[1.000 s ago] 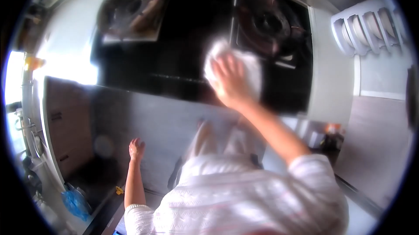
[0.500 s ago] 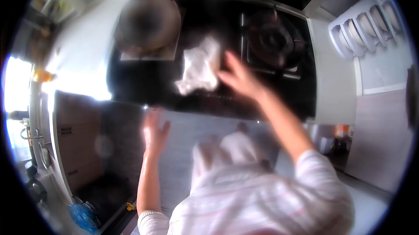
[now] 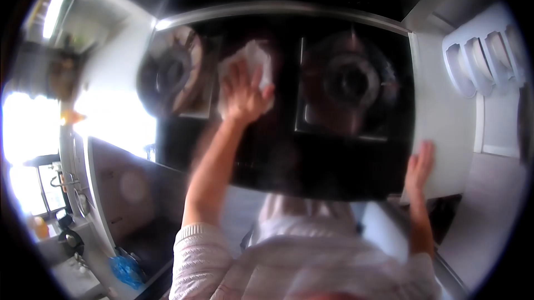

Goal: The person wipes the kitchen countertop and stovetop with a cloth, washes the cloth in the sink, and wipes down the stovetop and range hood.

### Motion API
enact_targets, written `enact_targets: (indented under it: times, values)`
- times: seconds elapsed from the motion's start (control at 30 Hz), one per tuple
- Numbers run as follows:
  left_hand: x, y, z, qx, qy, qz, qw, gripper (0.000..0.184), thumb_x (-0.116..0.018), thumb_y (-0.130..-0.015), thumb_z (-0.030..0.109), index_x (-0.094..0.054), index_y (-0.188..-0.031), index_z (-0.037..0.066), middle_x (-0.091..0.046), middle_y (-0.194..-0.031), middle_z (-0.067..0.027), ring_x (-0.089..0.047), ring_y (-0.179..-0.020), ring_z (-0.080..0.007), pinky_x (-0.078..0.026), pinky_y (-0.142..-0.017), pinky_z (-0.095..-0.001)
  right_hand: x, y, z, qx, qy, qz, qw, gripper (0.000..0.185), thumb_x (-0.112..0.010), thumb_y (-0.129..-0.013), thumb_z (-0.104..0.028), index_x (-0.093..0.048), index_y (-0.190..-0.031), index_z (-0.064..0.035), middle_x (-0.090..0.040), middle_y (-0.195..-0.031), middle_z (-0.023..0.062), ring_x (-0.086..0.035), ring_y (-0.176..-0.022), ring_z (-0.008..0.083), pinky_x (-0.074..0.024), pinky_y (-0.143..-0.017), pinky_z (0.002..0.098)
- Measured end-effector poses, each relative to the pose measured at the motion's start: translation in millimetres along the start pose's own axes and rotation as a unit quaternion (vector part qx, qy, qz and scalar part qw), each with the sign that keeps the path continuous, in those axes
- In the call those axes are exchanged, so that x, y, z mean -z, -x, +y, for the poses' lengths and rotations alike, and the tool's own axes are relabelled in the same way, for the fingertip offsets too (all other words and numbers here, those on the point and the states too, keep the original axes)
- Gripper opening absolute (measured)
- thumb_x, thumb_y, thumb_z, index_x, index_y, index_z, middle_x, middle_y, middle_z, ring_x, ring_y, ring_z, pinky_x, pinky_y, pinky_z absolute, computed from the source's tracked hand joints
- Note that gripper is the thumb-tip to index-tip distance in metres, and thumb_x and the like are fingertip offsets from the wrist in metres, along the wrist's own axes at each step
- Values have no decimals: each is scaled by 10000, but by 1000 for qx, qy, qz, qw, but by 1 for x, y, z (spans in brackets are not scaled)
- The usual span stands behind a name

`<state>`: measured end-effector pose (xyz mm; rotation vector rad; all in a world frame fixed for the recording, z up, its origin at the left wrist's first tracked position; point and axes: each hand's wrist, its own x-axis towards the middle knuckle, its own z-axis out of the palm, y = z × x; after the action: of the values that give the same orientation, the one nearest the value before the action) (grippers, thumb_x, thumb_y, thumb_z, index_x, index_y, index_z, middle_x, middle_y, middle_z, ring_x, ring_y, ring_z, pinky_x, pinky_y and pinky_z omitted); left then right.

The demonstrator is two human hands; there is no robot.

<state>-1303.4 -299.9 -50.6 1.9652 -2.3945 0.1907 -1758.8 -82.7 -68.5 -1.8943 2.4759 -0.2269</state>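
Note:
My left hand [image 3: 243, 97] lies on a white cloth [image 3: 258, 60] on the black glass stove top [image 3: 267, 155], between the two burners. Its fingers are spread and stretched out over the cloth, which shows past them on the far side. Off to the right, my right hand [image 3: 421, 169] is at the near right corner of the stove, by the pale counter [image 3: 445, 133]. It holds nothing, and its fingers are stretched out. Whether it touches the counter I cannot tell. Both hands are somewhat blurred.
A blurred, round, pan-like shape [image 3: 175, 72] sits at the left burner. The right burner [image 3: 351, 80] has a dark ring-shaped support. White dish holders [image 3: 481, 60] stand at the far right. A blue plastic bag [image 3: 127, 271] is low on the left.
My left hand has moved from the stove's front edge onto the cloth. My right hand has left the cloth's side for the right counter. The camera view has shifted.

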Motion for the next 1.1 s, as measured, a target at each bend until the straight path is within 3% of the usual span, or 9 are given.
enact_targets:
  times: [0.2,0.33,0.4,0.43,0.57,0.67,0.73,0.87,1.1]
  values:
    - [-26,-138,-2,-113,88,38,989,470,-420,-854,287,-379,-1296,132,-258,-1387,-141,-184,-1304,-283,-144,-1024,-481,0,-1,-10,12,77,39,996,497,-335,-897,-297,-271,-1327,-56,-203,-1406,131,-153,-1306,323,-129,-1021,506]
    - [-39,-199,17,-298,224,65,925,345,-509,-792,214,-550,-1108,81,-508,-1193,-65,-450,-1140,-249,-338,-955,-400,10,-2,-17,3,66,20,998,501,-348,-888,-281,-273,-1325,-49,-220,-1398,139,-178,-1297,336,-143,-1016,503]
    - [-5,-215,38,-108,543,-179,813,259,-567,-820,210,-599,-961,-5,-606,-847,-70,-576,-743,-123,-468,-637,-255,3,0,-14,4,68,22,997,503,-356,-883,-273,-273,-1325,-49,-228,-1395,141,-187,-1293,340,-149,-1013,501]
    - [4,-230,50,-135,560,-205,791,277,-576,-825,242,-605,-944,-7,-562,-715,-30,-501,-591,-62,-435,-517,-224,3,0,-14,0,67,24,997,502,-360,-879,-268,-276,-1323,-50,-232,-1394,143,-192,-1291,343,-154,-1013,497]
    - [46,-254,132,-178,521,-304,777,598,-518,-809,479,-460,-1235,63,-457,-1241,-140,-429,-1148,-209,-302,-984,-303,11,-3,-25,-21,60,12,998,505,-349,-882,-288,-279,-1322,-51,-233,-1395,140,-192,-1294,333,-147,-1019,484]
    - [-19,-286,183,-221,479,-305,793,489,-455,-838,490,-526,-1189,156,-506,-1190,-60,-464,-1098,-199,-322,-970,-295,12,-5,-23,-25,62,-3,998,510,-333,-887,-315,-280,-1323,-58,-231,-1398,131,-184,-1300,321,-132,-1026,475]
    - [-17,-297,176,-263,496,-404,722,449,-437,-852,465,-565,-1138,143,-536,-1137,-62,-485,-1066,-194,-326,-973,-288,11,-4,-23,-30,61,-4,998,515,-321,-890,-336,-279,-1325,-65,-231,-1400,123,-178,-1303,313,-119,-1030,472]
    - [-23,-272,111,-464,281,-128,830,271,-516,-844,202,-584,-1097,132,-478,-1240,-71,-445,-1153,-215,-397,-933,-295,14,-5,-26,-49,53,-9,997,529,-309,-889,-369,-287,-1324,-69,-239,-1399,118,-174,-1305,310,-105,-1036,462]
    - [-11,-222,-10,-320,363,-229,845,392,-607,-764,69,-553,-1141,164,-335,-1347,-105,-365,-1213,-251,-371,-977,-330,12,-5,-28,-47,19,18,999,509,-448,-841,-227,-310,-1309,-84,-261,-1384,112,-194,-1295,311,-149,-1023,492]
